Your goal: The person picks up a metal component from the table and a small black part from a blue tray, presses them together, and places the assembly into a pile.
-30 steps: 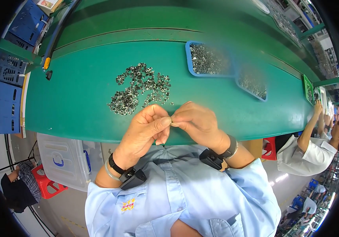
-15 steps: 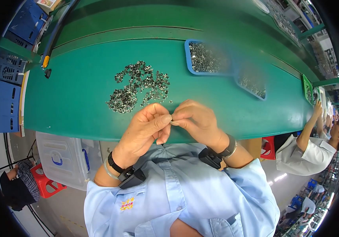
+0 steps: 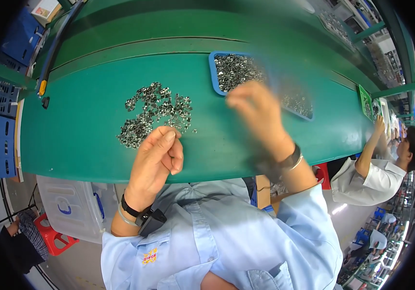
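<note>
My left hand [image 3: 155, 157] is closed in a pinch, thumb against fingertips, just in front of a loose pile of small shiny metal pieces [image 3: 137, 129] on the green table. Whatever it may hold is too small or hidden to make out. My right hand [image 3: 259, 116] is raised at the near edge of a blue tray [image 3: 213, 72] filled with similar small metal pieces. Its fingers are bent but smeared by motion, so what they hold does not show. One single metal piece [image 3: 195, 131] lies apart, right of the pile.
A second, blurred tray of small parts [image 3: 298, 106] stands right of the blue one. A yellow-ended tool [image 3: 42, 88] is at the far left edge. A lidded clear box [image 3: 67, 205] sits below the table at left. A person [image 3: 371, 179] works at the right.
My hands were together at the fingertips over the table. The right hand has moved away, right and forward, to the blue tray; the left has stayed pinched, shifting a little left in view.
</note>
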Demonstrator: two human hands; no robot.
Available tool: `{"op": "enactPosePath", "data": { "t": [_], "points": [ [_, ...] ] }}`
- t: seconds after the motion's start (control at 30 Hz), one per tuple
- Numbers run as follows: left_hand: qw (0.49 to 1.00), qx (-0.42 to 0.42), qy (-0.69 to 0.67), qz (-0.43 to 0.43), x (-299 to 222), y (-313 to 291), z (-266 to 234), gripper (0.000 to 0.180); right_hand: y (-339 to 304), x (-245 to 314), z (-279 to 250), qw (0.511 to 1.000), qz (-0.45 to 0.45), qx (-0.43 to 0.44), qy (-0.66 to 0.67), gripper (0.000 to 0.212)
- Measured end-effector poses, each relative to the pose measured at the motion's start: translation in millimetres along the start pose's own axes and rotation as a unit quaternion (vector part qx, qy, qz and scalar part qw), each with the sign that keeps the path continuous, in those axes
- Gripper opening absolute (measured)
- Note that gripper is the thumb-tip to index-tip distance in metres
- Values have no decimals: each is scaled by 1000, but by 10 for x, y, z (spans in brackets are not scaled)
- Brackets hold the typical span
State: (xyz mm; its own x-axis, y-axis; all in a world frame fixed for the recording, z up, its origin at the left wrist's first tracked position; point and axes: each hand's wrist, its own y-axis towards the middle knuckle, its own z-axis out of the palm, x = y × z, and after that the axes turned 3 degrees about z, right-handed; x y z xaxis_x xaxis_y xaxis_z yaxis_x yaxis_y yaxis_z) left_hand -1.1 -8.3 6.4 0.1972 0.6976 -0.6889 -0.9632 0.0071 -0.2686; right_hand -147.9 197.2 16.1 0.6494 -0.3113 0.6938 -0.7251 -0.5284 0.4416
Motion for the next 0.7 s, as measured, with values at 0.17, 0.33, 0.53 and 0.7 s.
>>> {"op": "enactPosePath", "data": {
  "t": [0.17,0.33,0.53,0.7],
  "points": [
    [997,-58,-25,35,28,-79,-166,14,213,-244,-22,994,57,-48,-81,13],
    [997,-52,-30,39,61,-106,-217,14,-39,-20,248,986,-51,142,-76,18],
    [999,-35,19,23,78,-86,-168,14,-117,8,455,970,-51,235,-43,17],
    [990,-39,133,-11,86,-23,-11,16,-82,245,337,973,38,220,66,13]
  ]
}}
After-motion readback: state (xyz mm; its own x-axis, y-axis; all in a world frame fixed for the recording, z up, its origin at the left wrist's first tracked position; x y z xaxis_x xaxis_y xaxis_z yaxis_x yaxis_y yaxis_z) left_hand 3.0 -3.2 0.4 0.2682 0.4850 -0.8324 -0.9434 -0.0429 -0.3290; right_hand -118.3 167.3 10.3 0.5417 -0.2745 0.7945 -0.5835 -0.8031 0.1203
